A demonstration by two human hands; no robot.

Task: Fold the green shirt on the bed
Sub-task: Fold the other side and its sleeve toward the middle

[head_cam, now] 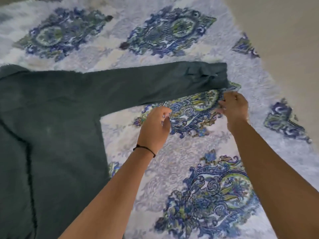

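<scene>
The dark green shirt lies flat on the bed, its body filling the left side and one long sleeve stretched out to the right, ending in a cuff. My left hand hovers just below the middle of the sleeve, fingers curled loosely and apart, holding nothing. My right hand hangs just below the cuff, fingers spread and blurred, also holding nothing. Neither hand touches the cloth.
The bedspread is white with blue-green paisley medallions and covers the whole bed. The bed's edge runs diagonally at the upper right, with plain beige floor beyond it. A thin black band circles my left wrist.
</scene>
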